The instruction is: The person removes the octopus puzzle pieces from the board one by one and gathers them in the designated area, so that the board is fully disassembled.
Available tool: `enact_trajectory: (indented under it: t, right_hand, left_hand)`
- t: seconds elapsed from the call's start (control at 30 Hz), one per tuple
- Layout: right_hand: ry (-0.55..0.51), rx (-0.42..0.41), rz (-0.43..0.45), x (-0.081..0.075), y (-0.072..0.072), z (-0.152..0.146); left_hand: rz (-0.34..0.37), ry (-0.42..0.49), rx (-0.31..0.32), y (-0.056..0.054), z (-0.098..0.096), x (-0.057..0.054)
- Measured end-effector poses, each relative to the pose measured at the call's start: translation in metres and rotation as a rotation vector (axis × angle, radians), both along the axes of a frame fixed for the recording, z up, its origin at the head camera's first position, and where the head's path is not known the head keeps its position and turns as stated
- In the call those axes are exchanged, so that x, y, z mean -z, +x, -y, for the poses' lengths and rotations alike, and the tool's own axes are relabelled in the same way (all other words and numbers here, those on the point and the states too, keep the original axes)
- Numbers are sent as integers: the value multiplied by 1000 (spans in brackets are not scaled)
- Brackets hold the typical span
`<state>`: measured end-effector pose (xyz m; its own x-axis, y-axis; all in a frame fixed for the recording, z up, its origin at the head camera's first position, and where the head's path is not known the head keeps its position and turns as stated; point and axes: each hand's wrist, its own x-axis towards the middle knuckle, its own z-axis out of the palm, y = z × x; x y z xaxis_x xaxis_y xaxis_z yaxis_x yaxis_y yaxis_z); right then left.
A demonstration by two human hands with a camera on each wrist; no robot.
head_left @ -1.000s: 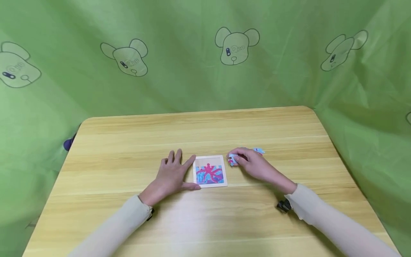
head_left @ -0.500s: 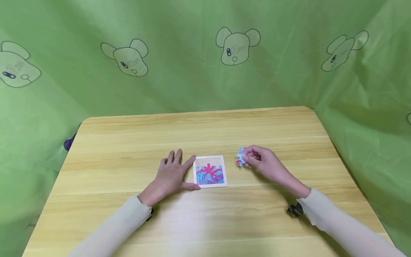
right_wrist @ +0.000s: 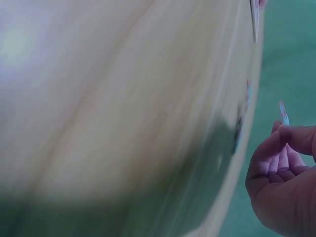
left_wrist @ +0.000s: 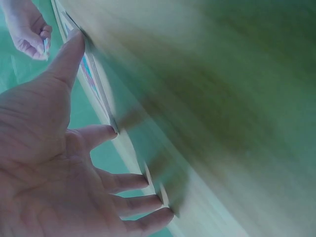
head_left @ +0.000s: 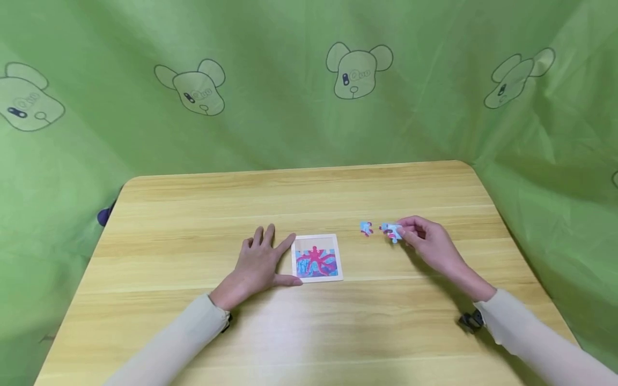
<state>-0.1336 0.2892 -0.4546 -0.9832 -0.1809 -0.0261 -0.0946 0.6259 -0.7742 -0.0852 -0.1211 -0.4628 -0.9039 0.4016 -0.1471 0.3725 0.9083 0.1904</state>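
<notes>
A small square puzzle board (head_left: 339, 257) with a pale frame lies flat on the table, showing a pink octopus picture. Bare wood shows along the top of its inside. Beside its left edge, my left hand (head_left: 258, 262) spreads its fingers, with thumb and index finger touching the two left corners. To the right, my right hand (head_left: 432, 244) pinches a blue and pink jigsaw piece (right_wrist: 284, 113) between thumb and fingers, raised above the table. One loose jigsaw piece (head_left: 366, 228) lies left of it. Another loose piece (right_wrist: 239, 134) lies on the table, partly covered in the head view.
The wooden table (head_left: 289, 203) has rounded far corners. A green curtain (head_left: 270, 128) with printed animal heads hangs behind it and at both sides. A dark object (head_left: 104, 216) shows past the left table edge.
My right hand has moved right, away from the board, carrying the jigsaw piece over the loose ones and uncovering the piece to its left. The left hand and board have stayed in place.
</notes>
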Motion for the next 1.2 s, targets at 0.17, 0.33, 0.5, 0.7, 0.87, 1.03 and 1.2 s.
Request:
enact_trajectory:
  t: [0.17,0.33,0.5,0.7,0.87,1.03,1.2]
  right_hand:
    - [50,19,-14,4,-4,-17]
    - [105,42,4,6,-9,-27]
    - [166,43,22,9,-15,-35]
    - [218,37,55,14,-24,-42]
    - [248,28,53,13,-29,-45]
    - [269,12,39,10,-31,-44]
    - [265,-64,13,8,-29,-41]
  left_hand:
    - [7,6,-4,0,-1,0]
    - [13,6,-4,-1,-1,1]
    - [13,-2,-1,-1,-1,0]
    - [25,0,-6,-1,0,-1]
    - [31,1,-12,0,0,-1]
    - [33,6,-11,0,-1,0]
    - [25,10,-10,0,-1,2]
